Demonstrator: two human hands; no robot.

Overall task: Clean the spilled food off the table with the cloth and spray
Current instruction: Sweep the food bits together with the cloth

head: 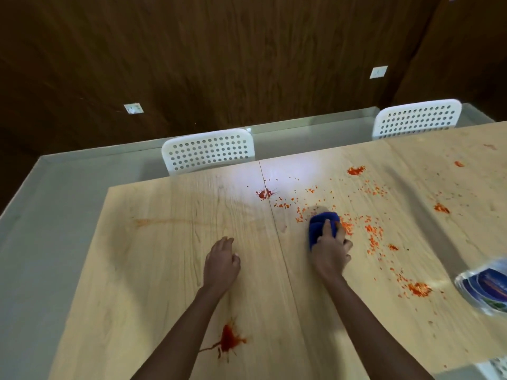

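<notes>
**Inspector:** Cloth [322, 224] sits right of centre in the frame, bunched under the right hand [330, 250], on the table [170, 242]. Fingers curl over its near edge and pinch it; one finger lies along the top.

**Assistant:** And how will it handle?

**Inspector:** In my judgement, soft, light, limp. It folds rather than slides flat, so a grip across the bunched top with palm pressure should keep it from rolling. Dry crumbs [370, 234] lie just right of it and would likely scatter if pushed fast.

**Assistant:** The other hand?

**Inspector:** Left hand [222, 263], centre of frame, rests on the table with fingers loosely curled, holding nothing.

**Assistant:** The spray?

**Inspector:** A blurred object [485, 286] at the right edge, possibly the bottle; I cannot confirm. A red splat [229, 342] at lower centre is untouched.
</notes>
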